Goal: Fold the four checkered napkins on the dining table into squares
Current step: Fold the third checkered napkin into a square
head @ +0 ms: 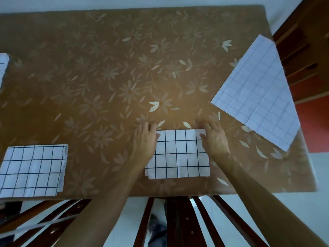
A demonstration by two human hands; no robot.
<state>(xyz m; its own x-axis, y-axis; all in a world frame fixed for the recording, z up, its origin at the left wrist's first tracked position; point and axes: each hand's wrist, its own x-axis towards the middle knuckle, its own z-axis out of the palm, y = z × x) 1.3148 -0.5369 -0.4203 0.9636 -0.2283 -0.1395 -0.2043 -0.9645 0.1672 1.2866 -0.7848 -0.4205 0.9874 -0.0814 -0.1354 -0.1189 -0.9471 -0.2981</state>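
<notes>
A white napkin with black checks (179, 155) lies folded into a near square close to the table's front edge. My left hand (145, 138) rests flat on its upper left corner, thumb on the cloth. My right hand (212, 138) presses its upper right corner with straight fingers. A second folded checkered napkin (33, 171) lies at the front left. A third napkin (258, 97) lies spread out at the right edge, its faint underside up, one corner hanging past the table. A fourth napkin (3, 65) shows only partly at the left edge of view.
The table wears a brown cloth with a pale flower print (124, 77). Dark wooden chair backs (179, 220) stand against the front edge below my arms, and another chair (300, 56) stands at the right side.
</notes>
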